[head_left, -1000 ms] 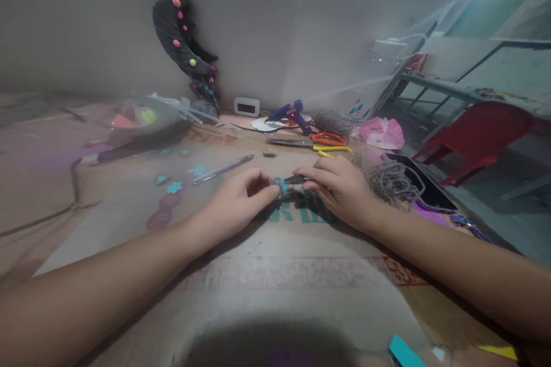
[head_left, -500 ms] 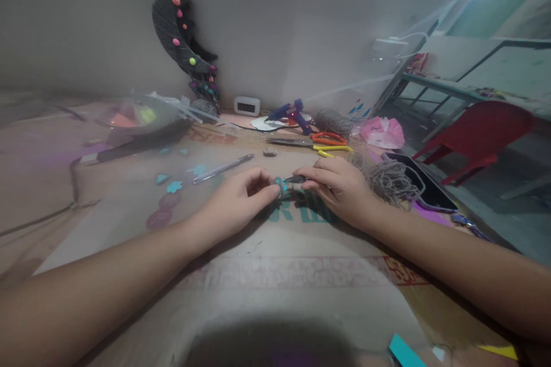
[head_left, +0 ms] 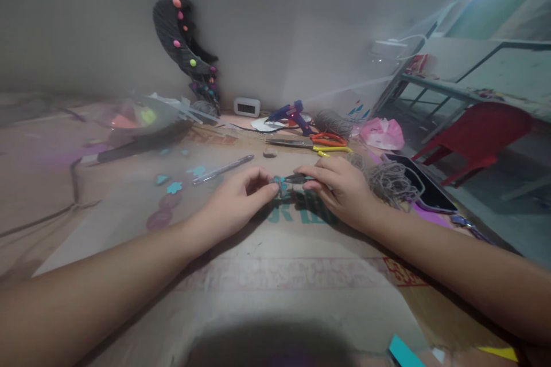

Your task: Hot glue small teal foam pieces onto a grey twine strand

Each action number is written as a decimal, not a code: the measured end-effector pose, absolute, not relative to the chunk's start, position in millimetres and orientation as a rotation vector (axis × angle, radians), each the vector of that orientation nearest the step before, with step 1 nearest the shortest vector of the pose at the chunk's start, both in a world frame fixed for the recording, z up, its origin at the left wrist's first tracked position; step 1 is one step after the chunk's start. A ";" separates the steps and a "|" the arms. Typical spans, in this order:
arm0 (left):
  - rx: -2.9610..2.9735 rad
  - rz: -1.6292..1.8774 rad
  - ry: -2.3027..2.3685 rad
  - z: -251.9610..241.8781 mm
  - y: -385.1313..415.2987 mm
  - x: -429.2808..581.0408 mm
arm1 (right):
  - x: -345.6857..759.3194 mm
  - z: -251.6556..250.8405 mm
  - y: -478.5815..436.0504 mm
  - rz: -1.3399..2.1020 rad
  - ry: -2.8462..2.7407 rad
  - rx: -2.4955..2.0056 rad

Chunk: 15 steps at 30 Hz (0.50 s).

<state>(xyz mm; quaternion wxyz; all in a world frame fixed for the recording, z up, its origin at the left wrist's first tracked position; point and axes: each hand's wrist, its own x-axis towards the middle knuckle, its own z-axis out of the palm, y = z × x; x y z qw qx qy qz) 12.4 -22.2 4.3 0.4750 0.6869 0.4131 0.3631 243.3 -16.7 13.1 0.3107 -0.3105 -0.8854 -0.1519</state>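
Both my hands meet at the middle of a cardboard sheet (head_left: 275, 275) on the floor. My left hand (head_left: 239, 200) is closed, its fingertips pinching a small teal piece (head_left: 280, 183). My right hand (head_left: 338, 183) is also closed, fingers pinched on a thin dark strip (head_left: 296, 179) that meets the teal piece. A tangle of grey string (head_left: 391, 180) lies just right of my right hand. What the piece is exactly is too small to tell.
A pen (head_left: 224, 168) and small teal cut-outs (head_left: 174, 187) lie to the left. Scissors (head_left: 321, 143), a blue glue gun (head_left: 293, 113), a white clock (head_left: 247, 106) and a black feathered shape (head_left: 181, 40) sit near the wall. A tablet (head_left: 424, 186) and red chair (head_left: 486, 132) are at right.
Almost nothing differs; my fingers shift very slightly on the small teal piece, and the hands stay in the same place.
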 end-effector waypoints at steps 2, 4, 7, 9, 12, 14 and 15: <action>1.685 0.891 1.012 4.2 -22.1 12.4 | 243.8 12.7 -16.3 -0.408 -2.337 -0.830; 1.687 0.896 1.014 3.8 -21.9 12.6 | 244.2 12.0 -16.1 -0.399 -2.343 -0.841; 1.688 0.905 1.009 3.6 -21.7 12.9 | 244.3 11.1 -16.4 -0.384 -2.355 -0.859; 1.690 0.903 1.016 4.1 -21.8 13.0 | 244.1 10.7 -16.5 -0.387 -2.358 -0.874; 1.695 0.899 1.022 5.4 -22.2 13.2 | 243.6 10.2 -16.3 -0.396 -2.355 -0.886; 1.703 0.890 1.031 5.9 -22.2 13.2 | 243.4 10.2 -16.0 -0.408 -2.353 -0.885; 1.708 0.886 1.036 5.8 -22.2 13.1 | 243.2 10.3 -15.9 -0.417 -2.354 -0.881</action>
